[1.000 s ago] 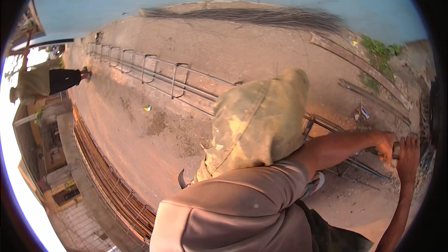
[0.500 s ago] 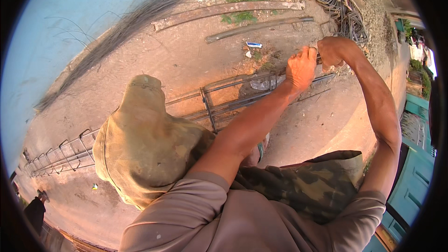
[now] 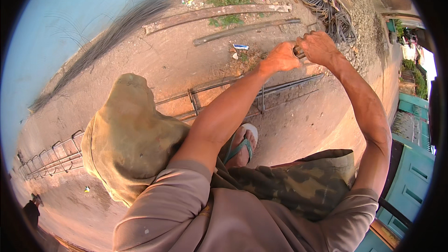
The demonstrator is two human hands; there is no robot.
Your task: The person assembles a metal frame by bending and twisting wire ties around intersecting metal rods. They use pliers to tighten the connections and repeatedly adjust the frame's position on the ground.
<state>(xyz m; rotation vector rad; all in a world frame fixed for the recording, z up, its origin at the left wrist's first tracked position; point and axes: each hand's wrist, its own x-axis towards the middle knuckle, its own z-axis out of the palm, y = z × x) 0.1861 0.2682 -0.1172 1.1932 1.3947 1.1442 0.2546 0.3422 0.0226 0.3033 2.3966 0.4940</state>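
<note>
My left hand (image 3: 283,57) and my right hand (image 3: 318,48) are close together beyond my knees, both with fingers curled closed. Between them shows a short, dark, bar-like piece (image 3: 299,52), which both hands grip; most of it is hidden, so its kind is unclear. Below the hands a long steel rebar cage (image 3: 287,85) stretches along the ground from far left to right. My left forearm and trousered leg cover its middle stretch. One square stirrup (image 3: 262,100) stands out on it, under my left forearm.
Thin wire or rods (image 3: 105,42) lie heaped along the blue wall (image 3: 42,23). Two long bars (image 3: 219,14) rest on the ground ahead. Bundled rebar (image 3: 333,16) sits at the far right. My sandalled foot (image 3: 243,144) stands beside the cage. A person's dark sleeve (image 3: 31,212) shows at lower left.
Both hands have lifted slightly away from me, and the left has shifted left. The dark piece now shows between them. My foot has come into sight as the view shifted.
</note>
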